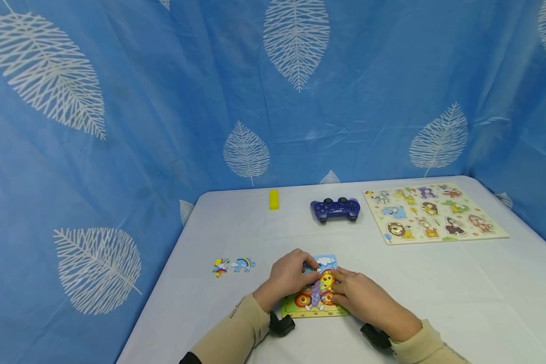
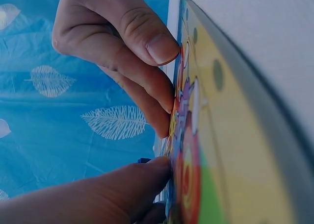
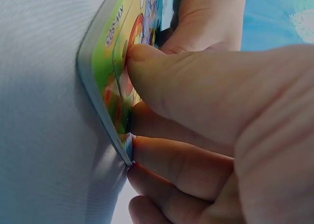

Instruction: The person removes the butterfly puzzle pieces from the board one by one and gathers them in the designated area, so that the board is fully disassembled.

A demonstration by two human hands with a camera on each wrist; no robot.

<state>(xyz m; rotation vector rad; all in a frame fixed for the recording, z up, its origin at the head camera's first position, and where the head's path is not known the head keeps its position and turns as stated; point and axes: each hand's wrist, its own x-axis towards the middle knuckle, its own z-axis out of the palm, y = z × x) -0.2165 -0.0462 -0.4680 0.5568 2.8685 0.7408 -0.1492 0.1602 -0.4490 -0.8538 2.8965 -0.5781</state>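
Left hand (image 1: 291, 274) at ten o'clock and right hand (image 1: 360, 294) at three, both unclenched, touch a flat, cartoon-printed jigsaw board (image 1: 316, 312), a small blue rainbow-printed piece (image 1: 243, 264) lying near nine.

Your left sleeve (image 1: 232, 331) beige, dark lettering. Your puzzle (image 1: 316, 314): blue top, green and yellow bottom, red-orange swirls. Blue curtain (image 1: 182, 91), white leaf pattern. White tablecloth (image 1: 264, 232). Dark-blue controller (image 1: 335, 210). Yellow block (image 1: 274, 199).

left grip (image 1: 290, 275): index finger (image 1: 309, 260) bent | right grip (image 1: 363, 296): thumb (image 3: 167, 74) apart from fingers (image 3: 181, 162)
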